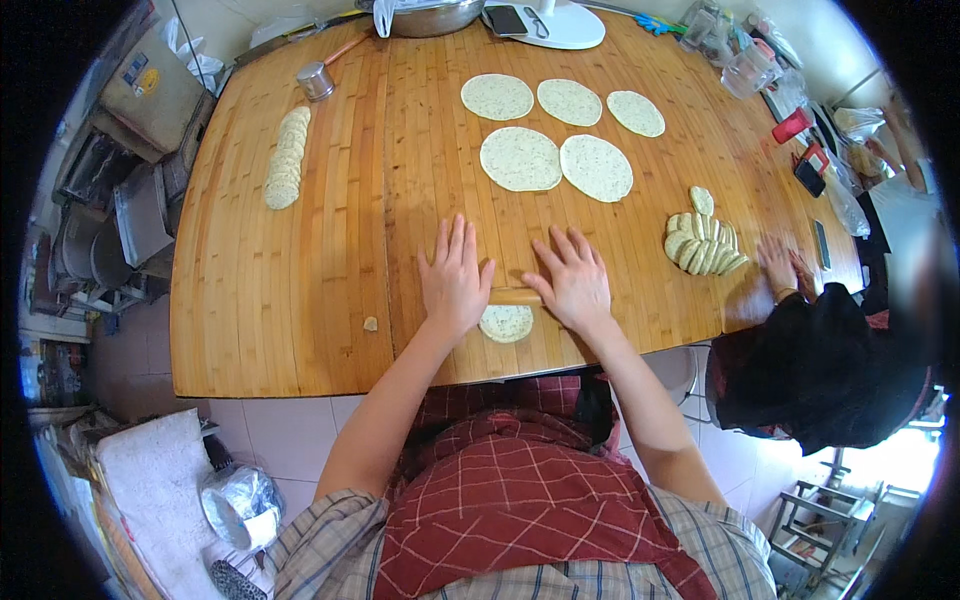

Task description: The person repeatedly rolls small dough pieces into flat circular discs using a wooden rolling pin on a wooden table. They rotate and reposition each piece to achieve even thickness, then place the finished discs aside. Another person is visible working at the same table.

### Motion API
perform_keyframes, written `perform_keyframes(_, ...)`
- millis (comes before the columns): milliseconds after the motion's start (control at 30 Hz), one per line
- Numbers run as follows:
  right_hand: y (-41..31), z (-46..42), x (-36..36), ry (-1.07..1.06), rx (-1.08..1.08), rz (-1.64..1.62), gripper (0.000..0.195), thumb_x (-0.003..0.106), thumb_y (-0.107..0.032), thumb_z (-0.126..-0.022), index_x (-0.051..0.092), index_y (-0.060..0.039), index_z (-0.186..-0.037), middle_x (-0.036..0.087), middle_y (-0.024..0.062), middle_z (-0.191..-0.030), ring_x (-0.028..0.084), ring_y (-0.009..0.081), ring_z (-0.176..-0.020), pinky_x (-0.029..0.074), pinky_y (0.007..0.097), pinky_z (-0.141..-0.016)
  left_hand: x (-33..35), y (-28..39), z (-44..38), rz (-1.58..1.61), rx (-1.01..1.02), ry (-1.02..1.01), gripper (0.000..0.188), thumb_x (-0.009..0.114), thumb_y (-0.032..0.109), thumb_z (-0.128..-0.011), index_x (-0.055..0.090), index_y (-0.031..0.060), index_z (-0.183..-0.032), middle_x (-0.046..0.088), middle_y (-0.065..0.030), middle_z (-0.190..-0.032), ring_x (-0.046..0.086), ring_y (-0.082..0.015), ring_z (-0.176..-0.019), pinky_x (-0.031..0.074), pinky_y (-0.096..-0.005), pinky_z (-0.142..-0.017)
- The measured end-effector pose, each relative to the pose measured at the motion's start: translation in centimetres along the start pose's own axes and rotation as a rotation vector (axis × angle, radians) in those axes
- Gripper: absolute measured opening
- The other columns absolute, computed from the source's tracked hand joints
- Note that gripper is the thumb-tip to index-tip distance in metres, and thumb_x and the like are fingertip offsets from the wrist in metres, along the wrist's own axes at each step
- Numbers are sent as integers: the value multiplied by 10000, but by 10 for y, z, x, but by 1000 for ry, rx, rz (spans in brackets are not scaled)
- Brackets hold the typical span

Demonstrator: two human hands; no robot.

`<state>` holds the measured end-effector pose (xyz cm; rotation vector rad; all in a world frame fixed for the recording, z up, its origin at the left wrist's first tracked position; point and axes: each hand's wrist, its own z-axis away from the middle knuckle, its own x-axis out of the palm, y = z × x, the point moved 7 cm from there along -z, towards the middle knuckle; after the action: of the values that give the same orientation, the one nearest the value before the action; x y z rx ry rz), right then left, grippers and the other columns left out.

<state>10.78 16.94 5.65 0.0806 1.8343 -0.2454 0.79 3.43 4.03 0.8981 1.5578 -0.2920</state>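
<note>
Both of my hands lie flat over a thin wooden rolling pin (514, 297), fingers spread and pointing away from me. My left hand (455, 281) covers its left end and my right hand (574, 283) its right end. Just on my side of the pin, between my wrists, a small round of speckled dough (507, 324) shows, its far edge hidden under the pin. Beyond my hands lie several flat, thin dough rounds, the nearest being a large one (520, 159) and another (597, 168) at its right edge.
A row of overlapping dough discs (286, 159) lies at the left, near a metal cup-shaped tool (316, 81). Cut dough pieces (701, 244) are heaped at the right, beside another person's hand (778, 264). A dough scrap (370, 324) sits near the front edge. Phones and plastic containers line the right side.
</note>
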Motion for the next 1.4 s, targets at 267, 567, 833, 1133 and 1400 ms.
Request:
perform_keyframes(267,-18,78,-16,40,-152,-144,468,758,-302,-767,631,-51,-1142,588,151,-1315,538,333,-1235,446,443,-979,-30,-1,77,242,103,67,487,601,227,-919,514,-1,-1340,469,-189,-1432,410,-369,-1344,298,-525,-1109)
perform_keyframes(567,62,89,-29,265,171,-108,378,776,-87,-699,652,-57,-1055,657,69,-1013,608,285,-914,497,405,-761,-54,-108,116,208,-336,229,209,684,-8,-821,637,17,-1023,600,-131,-979,591,-312,-941,478,-390,-811)
perform_keyframes(833,67,87,-24,300,233,-46,335,778,-131,-742,665,-56,-1048,638,74,-1026,593,292,-910,499,400,-762,-32,-13,71,817,-353,26,140,745,9,-790,690,-7,-917,697,-102,-792,666,-173,-698,524,-295,-638)
perform_keyframes(1133,22,69,-60,366,230,-325,266,777,-108,-759,687,-40,-1000,621,132,-1068,566,346,-1008,482,426,-863,7,12,62,1394,-564,-197,87,728,13,-851,721,-40,-921,738,-109,-892,701,-136,-792,566,-241,-702)
perform_keyframes(1400,-31,67,4,-53,465,-1024,158,771,-132,-829,732,-9,-919,688,110,-720,663,194,-623,507,301,-569,12,21,79,1468,-529,-305,70,651,27,-915,653,-12,-974,695,-66,-914,655,-116,-818,535,-255,-730)
